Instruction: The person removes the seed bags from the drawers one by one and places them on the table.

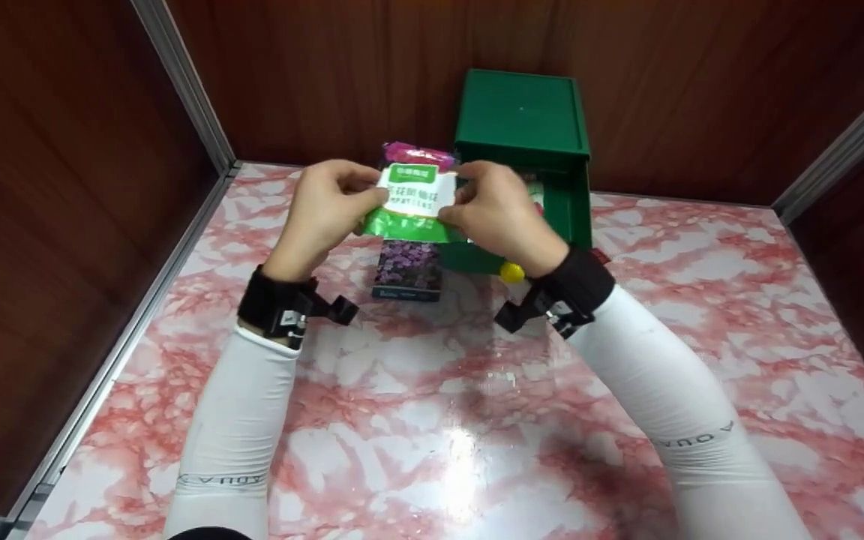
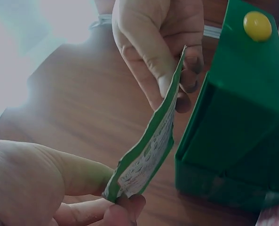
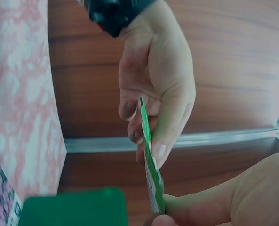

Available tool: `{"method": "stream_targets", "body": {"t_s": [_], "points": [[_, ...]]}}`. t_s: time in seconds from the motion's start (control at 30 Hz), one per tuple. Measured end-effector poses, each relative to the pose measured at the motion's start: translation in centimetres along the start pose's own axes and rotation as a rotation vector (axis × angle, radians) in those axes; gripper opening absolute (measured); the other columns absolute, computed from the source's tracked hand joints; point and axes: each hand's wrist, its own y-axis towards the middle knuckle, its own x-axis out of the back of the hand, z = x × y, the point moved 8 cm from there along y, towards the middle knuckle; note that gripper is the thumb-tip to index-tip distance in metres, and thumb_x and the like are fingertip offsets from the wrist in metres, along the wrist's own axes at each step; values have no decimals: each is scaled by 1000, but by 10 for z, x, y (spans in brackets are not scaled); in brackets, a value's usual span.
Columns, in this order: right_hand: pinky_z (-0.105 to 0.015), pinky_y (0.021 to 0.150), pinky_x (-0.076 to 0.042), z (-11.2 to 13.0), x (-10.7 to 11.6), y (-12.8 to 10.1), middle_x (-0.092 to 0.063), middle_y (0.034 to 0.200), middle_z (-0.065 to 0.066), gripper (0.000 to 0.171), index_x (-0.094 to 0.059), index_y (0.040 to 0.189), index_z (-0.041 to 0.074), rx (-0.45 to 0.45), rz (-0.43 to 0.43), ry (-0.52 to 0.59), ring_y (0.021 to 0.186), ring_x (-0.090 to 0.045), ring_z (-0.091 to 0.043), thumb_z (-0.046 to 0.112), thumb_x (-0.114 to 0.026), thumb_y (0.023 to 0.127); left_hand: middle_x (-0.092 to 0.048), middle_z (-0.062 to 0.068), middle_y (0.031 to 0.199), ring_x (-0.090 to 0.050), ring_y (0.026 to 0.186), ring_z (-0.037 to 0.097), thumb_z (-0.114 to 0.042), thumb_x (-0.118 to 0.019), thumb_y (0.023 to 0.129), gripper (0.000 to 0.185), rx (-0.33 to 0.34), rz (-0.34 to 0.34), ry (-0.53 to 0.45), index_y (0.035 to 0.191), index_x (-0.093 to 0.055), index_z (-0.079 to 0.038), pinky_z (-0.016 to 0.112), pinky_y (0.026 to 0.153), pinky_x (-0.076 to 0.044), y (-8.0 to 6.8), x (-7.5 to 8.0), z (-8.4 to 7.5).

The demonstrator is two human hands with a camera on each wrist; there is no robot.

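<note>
A small green-and-white seed packet (image 1: 417, 202) with printed lettering is held up flat above the table, its front facing the head camera. My left hand (image 1: 325, 206) pinches its left edge between thumb and fingers. On the opposite edge, the thumb and fingers of my right hand (image 1: 503, 211) pinch it too. From the left wrist, the packet (image 2: 148, 141) appears nearly edge-on, slightly bowed between both hands. The right wrist view shows it as a thin strip (image 3: 151, 162). Behind its top edge, a shiny pink packet (image 1: 418, 154) is partly hidden.
A green box (image 1: 522, 112) stands against the back wall, its drawer (image 1: 469, 259) pulled out, with a yellow knob (image 1: 511, 271) on the front. Items inside are partly hidden by my right hand. Below the packet lies a box with purple flowers (image 1: 408, 270). Wooden panels enclose the marbled table (image 1: 417, 420).
</note>
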Motion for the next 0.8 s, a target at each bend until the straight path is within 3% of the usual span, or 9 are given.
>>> {"method": "stream_targets", "body": {"t_s": [0.13,0.2,0.37,0.47,0.67,0.8], "points": [[-38,92,-56,9,-18,2,-71,132,-20,64,-50,160,-6,48,7,-38,115,-66,-27,2,-73,101,-76,14,106,-64,72,14,-8,-80,98,29,-10,-28,-11,125,-80,2,22,54,-54,-1,12,9],[-40,97,-56,15,-26,2,-70,133,-22,64,-51,158,-8,83,5,-66,116,-66,-28,-3,-69,98,-77,15,107,-66,78,14,-8,-79,98,29,-21,-44,10,125,-81,3,22,59,-55,-1,18,13],[-39,89,-53,29,-45,4,-72,122,-21,44,-66,139,-8,153,-9,-137,102,-62,-26,-2,-65,95,-79,19,115,-68,95,16,-5,-78,96,30,-52,-80,51,124,-80,6,24,80,-54,-1,30,25],[-38,86,-51,35,-56,6,-71,118,-19,30,-71,125,-6,166,-14,-172,98,-60,-26,-1,-65,96,-79,20,116,-68,95,17,-3,-77,95,29,-61,-94,66,123,-81,7,25,81,-54,-2,37,32],[-35,91,-59,38,-74,6,-69,127,-17,35,-68,137,-4,131,1,-178,106,-66,-24,0,-65,102,-78,21,111,-67,90,15,-5,-77,96,29,-62,-96,111,122,-81,7,23,77,-52,-7,44,48],[-35,94,-60,40,-83,5,-69,128,-19,37,-64,141,-5,159,9,-177,111,-67,-26,-2,-64,104,-78,22,109,-67,90,16,-5,-78,97,28,-51,-104,113,122,-80,7,23,77,-53,-9,48,59]]}}
